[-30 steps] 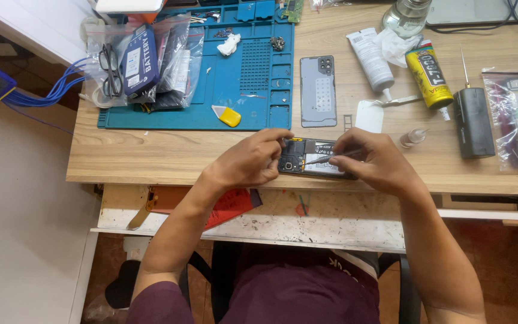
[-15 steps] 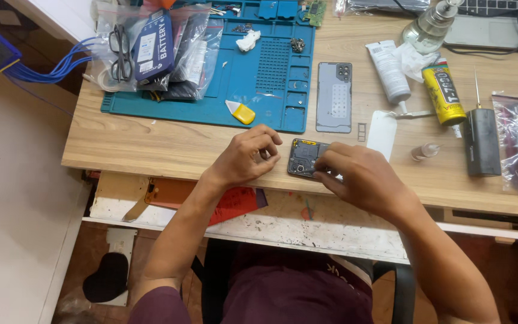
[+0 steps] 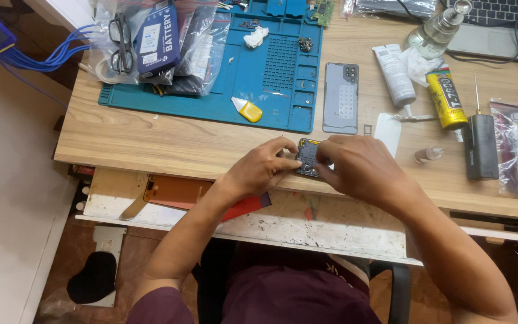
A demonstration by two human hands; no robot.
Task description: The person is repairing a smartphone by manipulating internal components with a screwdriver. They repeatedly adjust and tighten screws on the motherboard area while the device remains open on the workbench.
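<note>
Both hands meet over a small opened phone (image 3: pixel 307 158) that lies on the wooden desk (image 3: pixel 151 141), close to its near edge and just in front of the lower right corner of the blue work mat (image 3: pixel 223 78). The left hand (image 3: pixel 263 167) comes in from the mat's side, its fingers curled and pinched against the phone's left edge. The right hand (image 3: pixel 361 168) covers most of the phone's right part, fingers pressed together and bent down onto it; whether they nip a small part or only press on the phone cannot be told, since the hand hides the spot. Only the phone's dark inner face with a yellow patch at its top shows between the two hands. Just right of the mat lies a grey back cover (image 3: pixel 340 97) of a phone, flat, its camera cut-outs at the top. On the mat's near part rests a yellow and white plastic pick (image 3: pixel 246 110), and a crumpled white wipe (image 3: pixel 255 37) sits at the mat's far part. Clear bags (image 3: pixel 151 45) with a blue pack and spectacles overlap the mat's left end. Well right of the mat stand a white tube (image 3: pixel 394 77), a yellow tube (image 3: pixel 445 99), a clear bottle (image 3: pixel 436 33) and a black block-shaped tool (image 3: pixel 481 147) with a thin pin.
</note>
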